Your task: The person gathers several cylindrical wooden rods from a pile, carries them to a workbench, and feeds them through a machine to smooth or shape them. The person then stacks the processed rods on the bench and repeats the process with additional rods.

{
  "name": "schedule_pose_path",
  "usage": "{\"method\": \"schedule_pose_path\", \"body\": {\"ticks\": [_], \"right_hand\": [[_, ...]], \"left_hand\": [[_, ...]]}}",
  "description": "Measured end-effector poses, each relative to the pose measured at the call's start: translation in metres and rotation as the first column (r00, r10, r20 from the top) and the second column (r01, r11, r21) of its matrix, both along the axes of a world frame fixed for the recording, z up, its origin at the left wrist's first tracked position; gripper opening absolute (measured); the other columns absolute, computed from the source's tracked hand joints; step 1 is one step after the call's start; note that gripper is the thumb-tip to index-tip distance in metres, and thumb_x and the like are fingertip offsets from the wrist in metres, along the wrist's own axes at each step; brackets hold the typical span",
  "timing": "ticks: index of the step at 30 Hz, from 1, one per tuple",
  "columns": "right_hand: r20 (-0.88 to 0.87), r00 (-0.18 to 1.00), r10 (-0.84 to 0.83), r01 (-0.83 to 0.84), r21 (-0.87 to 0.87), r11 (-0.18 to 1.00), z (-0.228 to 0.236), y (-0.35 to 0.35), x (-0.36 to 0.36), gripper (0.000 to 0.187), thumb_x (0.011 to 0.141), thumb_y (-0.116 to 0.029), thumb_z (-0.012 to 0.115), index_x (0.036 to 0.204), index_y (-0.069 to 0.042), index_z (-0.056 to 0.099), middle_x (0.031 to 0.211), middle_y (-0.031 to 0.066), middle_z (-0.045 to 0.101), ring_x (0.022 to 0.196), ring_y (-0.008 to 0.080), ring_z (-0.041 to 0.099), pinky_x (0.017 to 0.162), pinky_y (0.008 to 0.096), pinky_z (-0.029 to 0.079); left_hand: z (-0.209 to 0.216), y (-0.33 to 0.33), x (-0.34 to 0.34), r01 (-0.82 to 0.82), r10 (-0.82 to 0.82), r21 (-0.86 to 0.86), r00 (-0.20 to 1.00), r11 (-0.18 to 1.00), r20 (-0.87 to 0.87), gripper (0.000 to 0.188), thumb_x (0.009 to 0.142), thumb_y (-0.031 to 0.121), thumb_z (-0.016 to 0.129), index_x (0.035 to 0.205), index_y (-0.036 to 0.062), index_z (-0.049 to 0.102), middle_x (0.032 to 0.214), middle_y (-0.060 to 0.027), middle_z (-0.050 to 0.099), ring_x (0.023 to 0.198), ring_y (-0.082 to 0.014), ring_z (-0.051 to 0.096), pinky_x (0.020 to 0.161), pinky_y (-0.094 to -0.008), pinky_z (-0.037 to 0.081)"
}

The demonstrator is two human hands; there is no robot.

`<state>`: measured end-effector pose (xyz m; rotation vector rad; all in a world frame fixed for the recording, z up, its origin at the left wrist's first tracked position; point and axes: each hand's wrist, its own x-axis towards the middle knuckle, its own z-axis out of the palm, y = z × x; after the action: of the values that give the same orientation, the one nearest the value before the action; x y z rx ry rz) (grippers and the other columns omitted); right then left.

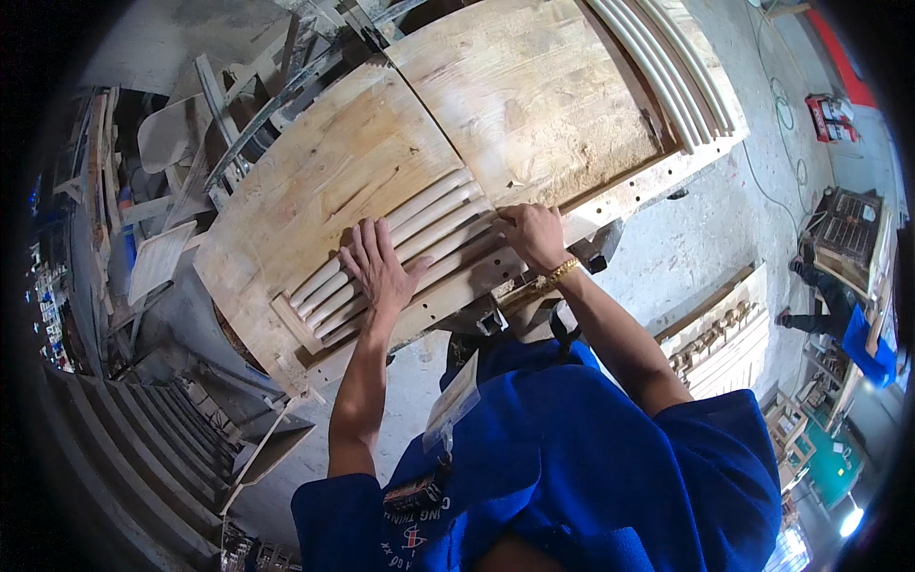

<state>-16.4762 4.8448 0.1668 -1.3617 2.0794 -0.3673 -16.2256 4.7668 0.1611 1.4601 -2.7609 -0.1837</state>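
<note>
Several pale wooden rods point(434, 208) lie side by side on the wooden worktable point(334, 157), their left ends against a short wooden stop strip point(295, 322). My left hand point(383, 272) rests flat across the rods, fingers extended and thumb spread to the right. At the rods' right ends is my right hand point(534, 234), its fingers curled in and closed around the end of one of the nearer rods. Its fingertips and part of that rod end are hidden. A gold-coloured bracelet point(560, 274) circles my right wrist.
More long rods point(667, 81) lie at the table's far right, near sawdust point(610, 167). A drilled rail point(467, 276) runs along the near edge. Scrap wood and metal frames point(214, 119) crowd the left. Another person point(863, 338) is far right, beside a dark crate point(846, 229).
</note>
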Motion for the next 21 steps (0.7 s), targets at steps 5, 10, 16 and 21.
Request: {"method": "schedule_pose_path", "body": {"ticks": [5, 10, 16, 21], "right_hand": [[0.101, 0.995, -0.008, 0.034, -0.261, 0.965, 0.011, 0.017, -0.012, 0.030, 0.077, -0.013, 0.062, 0.103, 0.002, 0.061, 0.079, 0.0191, 0.062, 0.073, 0.0341, 0.060, 0.067, 0.0385, 0.049], [0.134, 0.982, -0.131, 0.173, -0.389, 0.905, 0.020, 0.048, -0.020, 0.031, 0.078, -0.004, 0.058, 0.108, 0.002, 0.060, 0.094, 0.0184, 0.063, 0.088, 0.0288, 0.062, 0.079, 0.0348, 0.048], [0.516, 0.610, -0.601, 0.785, -0.290, 0.548, 0.004, 0.186, -0.082, 0.030, 0.088, -0.008, 0.050, 0.117, -0.001, 0.057, 0.108, 0.0117, 0.062, 0.094, 0.0189, 0.060, 0.081, 0.0306, 0.047], [0.529, 0.153, -0.835, 0.884, 0.305, 0.355, -0.130, 0.201, -0.120, 0.057, 0.089, -0.028, 0.053, 0.137, -0.004, 0.035, 0.125, 0.0140, 0.052, 0.108, 0.0260, 0.055, 0.084, 0.0394, 0.046]], "left_hand": [[0.001, 0.007, 0.004, 0.017, -0.017, -0.008, 1.000, 1.000, -0.019, 0.103, 0.068, 0.063, 0.064, 0.139, 0.0004, 0.023, 0.141, -0.0198, 0.025, 0.131, -0.0369, 0.020, 0.102, -0.0585, 0.013], [-0.001, 0.008, -0.003, 0.038, -0.038, -0.031, 0.999, 0.999, -0.019, 0.105, 0.065, 0.066, 0.063, 0.139, 0.0015, 0.024, 0.140, -0.0201, 0.026, 0.130, -0.0373, 0.022, 0.102, -0.0584, 0.014], [-0.009, 0.013, 0.004, 0.013, -0.015, -0.154, 1.000, 0.988, -0.011, 0.106, 0.065, 0.068, 0.062, 0.139, 0.0015, 0.025, 0.138, -0.0195, 0.028, 0.129, -0.0372, 0.023, 0.101, -0.0610, 0.016], [-0.009, 0.014, -0.012, 0.007, -0.002, -0.112, 0.999, 0.994, 0.044, 0.105, 0.068, 0.063, 0.063, 0.141, 0.0022, 0.019, 0.142, -0.0180, 0.026, 0.132, -0.0353, 0.020, 0.104, -0.0580, 0.013]]}}
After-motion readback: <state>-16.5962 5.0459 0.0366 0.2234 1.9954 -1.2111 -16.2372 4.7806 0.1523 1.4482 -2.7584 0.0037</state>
